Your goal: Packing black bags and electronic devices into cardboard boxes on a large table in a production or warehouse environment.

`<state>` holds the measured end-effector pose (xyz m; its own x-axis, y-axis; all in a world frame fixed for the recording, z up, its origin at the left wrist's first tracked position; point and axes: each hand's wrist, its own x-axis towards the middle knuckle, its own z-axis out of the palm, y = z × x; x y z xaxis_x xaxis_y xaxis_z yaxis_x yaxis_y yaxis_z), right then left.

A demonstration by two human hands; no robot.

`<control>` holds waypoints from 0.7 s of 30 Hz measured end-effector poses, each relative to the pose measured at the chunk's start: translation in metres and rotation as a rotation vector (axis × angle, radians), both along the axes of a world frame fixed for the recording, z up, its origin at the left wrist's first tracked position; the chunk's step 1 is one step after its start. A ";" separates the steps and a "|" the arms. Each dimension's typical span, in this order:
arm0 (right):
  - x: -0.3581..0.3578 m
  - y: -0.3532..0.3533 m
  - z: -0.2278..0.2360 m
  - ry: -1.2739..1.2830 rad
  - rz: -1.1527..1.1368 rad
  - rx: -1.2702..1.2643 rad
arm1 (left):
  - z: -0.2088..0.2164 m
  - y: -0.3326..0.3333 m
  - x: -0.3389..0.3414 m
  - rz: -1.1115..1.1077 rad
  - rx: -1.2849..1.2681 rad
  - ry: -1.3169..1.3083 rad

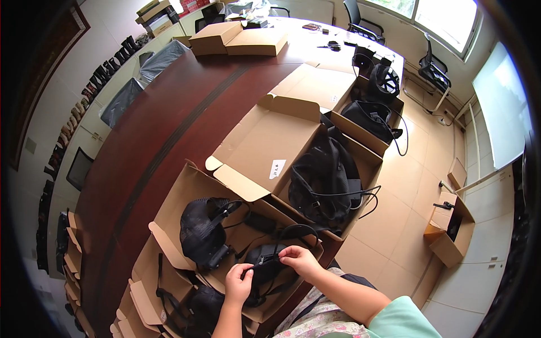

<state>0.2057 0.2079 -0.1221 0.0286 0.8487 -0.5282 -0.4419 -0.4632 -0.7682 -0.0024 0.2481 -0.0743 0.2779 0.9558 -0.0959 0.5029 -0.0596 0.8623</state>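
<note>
Over an open cardboard box (169,217), both my hands are closed on a black zippered bag (266,261). My left hand (239,286) pinches its near left edge between thumb and fingers. At the bag's right end, my right hand (301,262) pinches the edge close to the zip. A small metallic zip pull shows between the hands. Beside them in the same box sits a black mesh-topped cap (198,232) with a dark cable looping from it. Black straps hang below the bag, and its underside is partly hidden by my hands.
Behind, another open box holds a black backpack (326,177) with cables; a further black bag (369,119) and black headgear (385,81) stand beyond. A closed carton (256,42) rests on the dark wooden table (152,107). An open carton (451,228) stands on the floor at right.
</note>
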 end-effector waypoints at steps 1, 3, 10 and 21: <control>-0.004 -0.002 -0.002 0.031 -0.099 0.040 | 0.000 0.000 0.001 0.011 -0.008 0.003; -0.009 -0.004 -0.004 0.094 -0.174 0.055 | 0.000 0.000 0.004 0.017 0.002 -0.004; -0.012 -0.001 0.019 -1.057 0.167 0.282 | -0.004 -0.002 0.008 -0.008 0.015 0.014; -0.004 0.035 0.013 -1.104 0.330 0.231 | -0.007 0.000 0.007 -0.086 0.028 0.021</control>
<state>0.2021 0.2424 -0.1089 0.1355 0.9730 -0.1866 0.6314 -0.2300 -0.7406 0.0044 0.2480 -0.0813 0.3574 0.9308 -0.0767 0.5132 -0.1272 0.8488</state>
